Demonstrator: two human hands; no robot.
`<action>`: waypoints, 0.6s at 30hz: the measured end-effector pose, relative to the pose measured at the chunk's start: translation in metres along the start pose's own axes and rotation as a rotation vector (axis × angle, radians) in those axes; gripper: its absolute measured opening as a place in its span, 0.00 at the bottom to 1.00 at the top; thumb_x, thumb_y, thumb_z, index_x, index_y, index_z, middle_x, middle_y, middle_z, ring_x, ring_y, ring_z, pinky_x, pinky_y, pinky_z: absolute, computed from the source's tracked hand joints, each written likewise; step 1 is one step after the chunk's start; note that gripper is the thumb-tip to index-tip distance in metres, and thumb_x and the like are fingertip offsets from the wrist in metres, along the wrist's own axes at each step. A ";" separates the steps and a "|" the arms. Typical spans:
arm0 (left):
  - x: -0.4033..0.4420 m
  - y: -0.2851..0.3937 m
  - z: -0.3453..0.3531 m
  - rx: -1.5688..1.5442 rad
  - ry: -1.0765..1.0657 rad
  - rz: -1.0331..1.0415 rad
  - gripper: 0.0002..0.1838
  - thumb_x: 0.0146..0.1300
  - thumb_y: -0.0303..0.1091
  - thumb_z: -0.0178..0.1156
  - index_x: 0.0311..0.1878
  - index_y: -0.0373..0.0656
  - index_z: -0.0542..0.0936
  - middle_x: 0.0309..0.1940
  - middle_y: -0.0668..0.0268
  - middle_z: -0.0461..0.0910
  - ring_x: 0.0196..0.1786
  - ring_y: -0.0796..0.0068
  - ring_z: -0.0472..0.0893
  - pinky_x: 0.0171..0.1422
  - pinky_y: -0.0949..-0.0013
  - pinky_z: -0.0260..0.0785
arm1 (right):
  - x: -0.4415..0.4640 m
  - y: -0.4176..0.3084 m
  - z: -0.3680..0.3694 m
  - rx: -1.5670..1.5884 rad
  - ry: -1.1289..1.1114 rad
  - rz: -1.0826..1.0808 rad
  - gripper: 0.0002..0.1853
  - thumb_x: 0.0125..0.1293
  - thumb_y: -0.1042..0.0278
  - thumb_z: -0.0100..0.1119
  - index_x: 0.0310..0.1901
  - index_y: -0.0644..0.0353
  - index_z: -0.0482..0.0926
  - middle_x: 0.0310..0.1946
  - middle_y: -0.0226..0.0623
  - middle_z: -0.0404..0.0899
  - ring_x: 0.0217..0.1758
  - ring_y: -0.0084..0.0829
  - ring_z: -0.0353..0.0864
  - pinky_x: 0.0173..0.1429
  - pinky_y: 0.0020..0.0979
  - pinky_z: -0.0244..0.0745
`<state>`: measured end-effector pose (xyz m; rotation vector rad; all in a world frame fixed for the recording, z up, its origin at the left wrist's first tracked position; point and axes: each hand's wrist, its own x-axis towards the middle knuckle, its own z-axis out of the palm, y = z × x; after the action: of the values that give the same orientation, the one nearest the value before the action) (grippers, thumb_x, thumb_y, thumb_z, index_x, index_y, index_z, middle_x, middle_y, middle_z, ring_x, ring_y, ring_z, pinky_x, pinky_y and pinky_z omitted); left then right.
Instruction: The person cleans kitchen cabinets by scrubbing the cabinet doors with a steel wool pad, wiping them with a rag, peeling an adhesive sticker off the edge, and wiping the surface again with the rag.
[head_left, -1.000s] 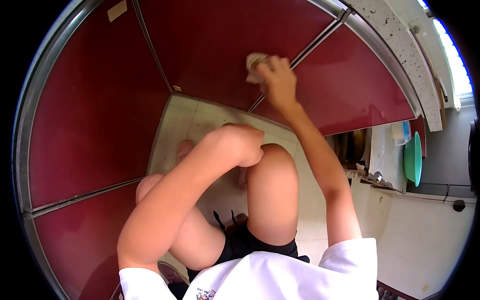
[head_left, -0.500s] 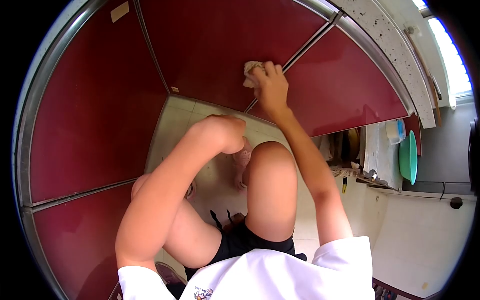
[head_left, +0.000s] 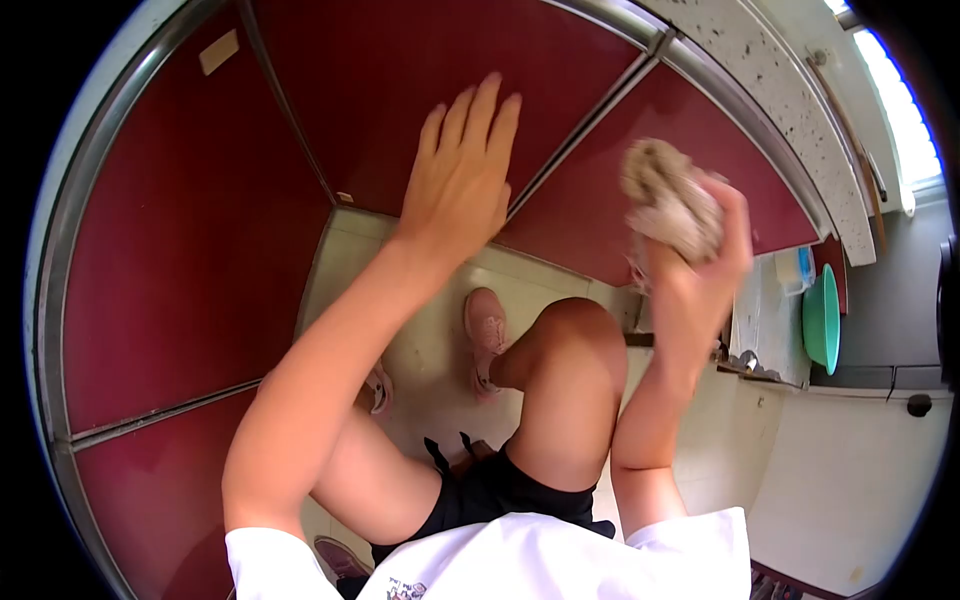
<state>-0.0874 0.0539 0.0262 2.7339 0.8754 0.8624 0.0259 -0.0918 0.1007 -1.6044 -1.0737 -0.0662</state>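
Observation:
A crumpled, brownish-white cloth [head_left: 672,200] is gripped in my right hand [head_left: 705,250], raised at the right and a little blurred by motion. Behind it is a dark red cabinet door [head_left: 590,210] with metal edging. My left hand [head_left: 462,165] has its fingers stretched out and spread, with nothing in it. It is in front of the middle red cabinet door [head_left: 400,80]; whether the fingertips touch that door I cannot tell.
More red cabinet panels [head_left: 180,230] rise on the left. A speckled countertop [head_left: 770,60] runs along the upper right. At the right a green basin [head_left: 821,320] stands near a clear plastic container [head_left: 795,270]. My knees and a pink shoe [head_left: 486,320] are over the tiled floor [head_left: 425,365].
My right hand has lifted the cloth off the middle door and moved it right. My left hand has risen from near my knee and spread open before the middle door.

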 end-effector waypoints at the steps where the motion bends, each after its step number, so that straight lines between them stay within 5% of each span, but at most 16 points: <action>1: 0.008 0.001 0.004 0.087 0.154 0.119 0.38 0.52 0.25 0.59 0.70 0.37 0.61 0.74 0.52 0.53 0.73 0.53 0.59 0.75 0.51 0.53 | -0.007 -0.018 -0.013 0.075 0.049 0.082 0.24 0.45 0.86 0.65 0.47 0.63 0.75 0.43 0.36 0.76 0.47 0.26 0.77 0.53 0.26 0.73; 5: 0.024 0.009 0.035 0.252 0.077 0.217 0.41 0.54 0.34 0.63 0.72 0.37 0.61 0.76 0.53 0.51 0.75 0.57 0.58 0.77 0.48 0.49 | -0.025 0.005 -0.016 0.142 0.017 -0.124 0.25 0.44 0.84 0.66 0.48 0.62 0.73 0.46 0.35 0.74 0.49 0.26 0.74 0.56 0.27 0.70; 10: 0.022 0.022 0.033 0.285 -0.119 0.220 0.45 0.53 0.33 0.62 0.74 0.36 0.55 0.77 0.55 0.46 0.77 0.59 0.54 0.77 0.46 0.45 | -0.038 0.007 -0.007 0.343 -0.140 0.394 0.25 0.44 0.85 0.63 0.48 0.63 0.73 0.46 0.33 0.75 0.49 0.24 0.74 0.55 0.25 0.70; 14: 0.037 0.019 0.021 0.368 0.074 0.019 0.46 0.54 0.36 0.63 0.75 0.36 0.53 0.77 0.54 0.45 0.78 0.60 0.52 0.78 0.47 0.45 | -0.036 0.018 -0.016 0.416 -0.057 0.402 0.23 0.47 0.85 0.61 0.49 0.63 0.74 0.44 0.32 0.78 0.47 0.23 0.76 0.53 0.25 0.72; 18: 0.027 0.024 0.030 0.332 -0.028 0.073 0.47 0.54 0.37 0.63 0.75 0.35 0.52 0.78 0.54 0.45 0.78 0.61 0.52 0.78 0.47 0.45 | -0.038 0.024 -0.017 0.416 -0.020 0.379 0.23 0.49 0.83 0.61 0.49 0.62 0.74 0.44 0.32 0.78 0.46 0.23 0.77 0.53 0.24 0.73</action>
<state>-0.0412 0.0507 0.0213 3.0690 0.9985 0.7477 0.0280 -0.1266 0.0671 -1.4003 -0.7225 0.4030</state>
